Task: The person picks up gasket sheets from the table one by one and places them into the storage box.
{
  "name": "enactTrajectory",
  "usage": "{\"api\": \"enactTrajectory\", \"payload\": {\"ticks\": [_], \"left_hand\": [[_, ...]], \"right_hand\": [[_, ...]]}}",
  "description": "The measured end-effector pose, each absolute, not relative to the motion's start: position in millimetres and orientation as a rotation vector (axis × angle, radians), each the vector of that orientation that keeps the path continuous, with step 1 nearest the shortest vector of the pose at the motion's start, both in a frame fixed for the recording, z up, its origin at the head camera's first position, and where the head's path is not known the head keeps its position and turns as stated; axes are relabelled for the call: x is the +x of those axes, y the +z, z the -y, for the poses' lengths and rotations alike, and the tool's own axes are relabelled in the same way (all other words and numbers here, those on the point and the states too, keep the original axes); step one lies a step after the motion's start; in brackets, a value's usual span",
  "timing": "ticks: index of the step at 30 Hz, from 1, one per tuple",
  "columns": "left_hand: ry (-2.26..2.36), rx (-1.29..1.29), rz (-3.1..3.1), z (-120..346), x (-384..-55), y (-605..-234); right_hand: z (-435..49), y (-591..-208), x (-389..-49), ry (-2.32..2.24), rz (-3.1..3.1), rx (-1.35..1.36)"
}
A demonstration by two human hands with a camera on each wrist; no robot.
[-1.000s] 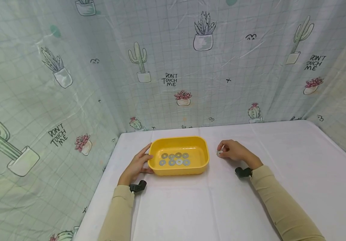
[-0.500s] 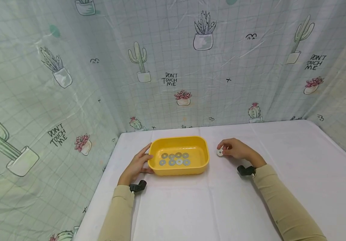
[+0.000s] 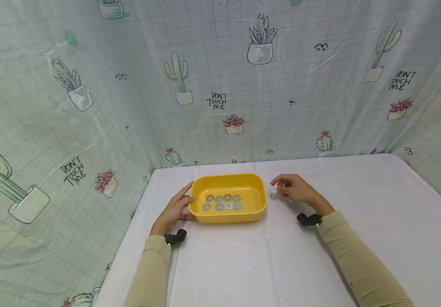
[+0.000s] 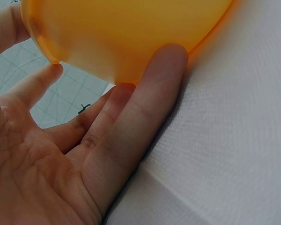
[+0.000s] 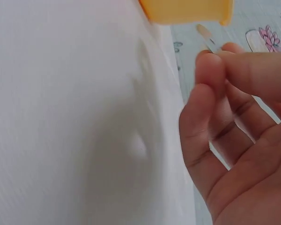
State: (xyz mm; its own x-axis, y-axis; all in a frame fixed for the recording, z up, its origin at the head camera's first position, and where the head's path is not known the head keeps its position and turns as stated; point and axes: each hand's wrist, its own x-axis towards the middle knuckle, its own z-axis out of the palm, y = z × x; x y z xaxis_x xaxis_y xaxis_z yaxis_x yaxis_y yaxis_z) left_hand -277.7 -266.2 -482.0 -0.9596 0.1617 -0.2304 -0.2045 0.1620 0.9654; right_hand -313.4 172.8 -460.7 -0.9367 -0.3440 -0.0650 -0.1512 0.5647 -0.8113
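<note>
A yellow rectangular tray (image 3: 226, 218) stands on the white-covered table. Inside it, several flat metal washers (image 3: 228, 206) lie in two rows. My left hand (image 3: 172, 212) holds the tray's left end, fingers spread about the wall with one over the rim. Up close in the left wrist view, fingertips touch the yellow wall (image 4: 131, 33). Just right of the tray, my right hand (image 3: 297, 189) pinches a washer (image 3: 274, 189) between thumb and fingertips. The washer appears edge-on in the right wrist view, beyond the fingertips (image 5: 210, 70), above the cloth.
White cloth (image 3: 235, 264) covers the table. Behind and to the left hangs a curtain (image 3: 205, 140) printed with cacti. A dark wrist camera (image 3: 309, 220) sits on the right wrist, another camera (image 3: 176, 237) on the left.
My right hand has lifted the washer slightly and moved it left, closer to the tray's right end. The left hand and the tray have stayed in place.
</note>
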Motion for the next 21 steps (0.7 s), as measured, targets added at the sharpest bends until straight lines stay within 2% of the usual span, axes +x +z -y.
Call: {"api": "enactTrajectory", "payload": {"ticks": [21], "left_hand": [[1.879, -0.04, -2.154, 266, -278, -481]], "right_hand": [[-156, -448, -311, -1.584, -2.561, -0.334]]}}
